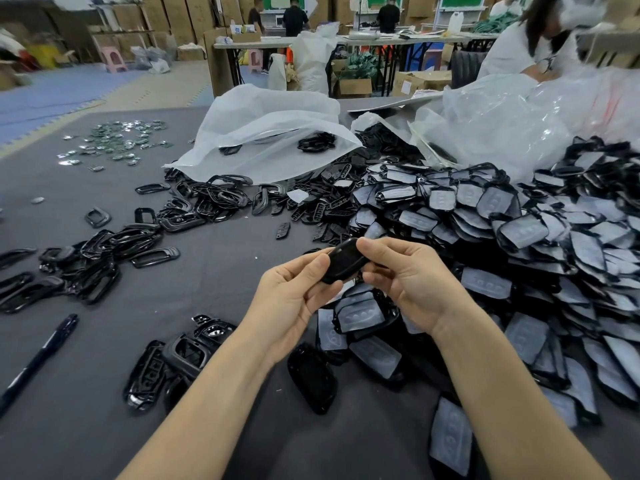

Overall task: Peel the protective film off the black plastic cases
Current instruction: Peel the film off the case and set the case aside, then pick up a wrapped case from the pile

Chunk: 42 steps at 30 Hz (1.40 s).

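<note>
At the centre of the frame, a glossy black plastic case [344, 259] is held above a grey-covered table [104, 375]. The left hand [294, 292] grips its left end with curled fingers; the right hand [405, 282] pinches its right end. A deep pile of film-covered cases [519, 237] fills the right side up to the right wrist. Bare cloth lies open at lower left, with a black pen [38, 358] near the left edge. A white plastic bag [266, 133] sits at upper centre.

Bare grey mat [225, 258] left of centre, film-covered case heap [519, 237] blocking right, pen [38, 358] lower left
</note>
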### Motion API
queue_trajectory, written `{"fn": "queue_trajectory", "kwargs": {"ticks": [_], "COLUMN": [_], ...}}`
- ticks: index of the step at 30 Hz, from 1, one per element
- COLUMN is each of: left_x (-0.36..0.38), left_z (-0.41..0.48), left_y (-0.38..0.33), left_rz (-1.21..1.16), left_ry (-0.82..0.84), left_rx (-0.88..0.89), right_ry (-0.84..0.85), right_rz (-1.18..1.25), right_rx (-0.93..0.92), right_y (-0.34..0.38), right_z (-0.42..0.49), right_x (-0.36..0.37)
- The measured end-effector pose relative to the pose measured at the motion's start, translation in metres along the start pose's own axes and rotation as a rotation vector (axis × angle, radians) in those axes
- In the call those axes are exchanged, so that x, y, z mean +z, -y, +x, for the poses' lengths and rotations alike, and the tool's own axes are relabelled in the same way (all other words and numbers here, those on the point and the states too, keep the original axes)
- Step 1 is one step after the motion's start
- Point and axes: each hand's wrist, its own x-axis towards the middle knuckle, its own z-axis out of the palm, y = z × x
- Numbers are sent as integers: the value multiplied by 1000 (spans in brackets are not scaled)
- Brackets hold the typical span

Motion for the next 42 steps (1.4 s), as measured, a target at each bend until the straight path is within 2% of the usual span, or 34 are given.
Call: {"fn": "queue_trajectory", "kwargs": {"ticks": [5, 13, 18, 21, 28, 31, 33, 34, 37, 39, 42], "left_x": [-1, 3, -1, -5, -3, 0, 0, -1, -8, -9, -10], "left_z": [0, -2, 1, 2, -1, -2, -1, -1, 1, 1, 1], "left_y": [0, -4, -2, -1, 0, 2, 1, 1, 0, -1, -2], "left_rz": [-45, -89, -61, -59, -15, 7, -6, -17, -62, -71, -63], "left_ry": [68, 133, 72, 49, 160, 140, 60, 16, -51, -59, -53], "left_rx": [-9, 5, 21, 14, -1, 3, 4, -3, -17, -14, -4], "right_ry": [-87, 13, -49, -85, -46, -88, -199, -303, -617, -667, -589], "right_rz": [48, 138, 9, 16, -10, -67, -223, -396, -1122, -1440, -1713], "right_rx": [37, -45, -43, -34, -22, -121, -298, -423, -746, -762, -640], "right_y": [1, 0, 3, 5, 15, 38, 63, 76, 108, 121, 122], "right_z": [2, 2, -3, -8, -30, -39, -42, -41, -30, -19, -5], "right_x": [-2, 0, 3, 5, -2, -10, -20, -28, -51, -67, -84]}}
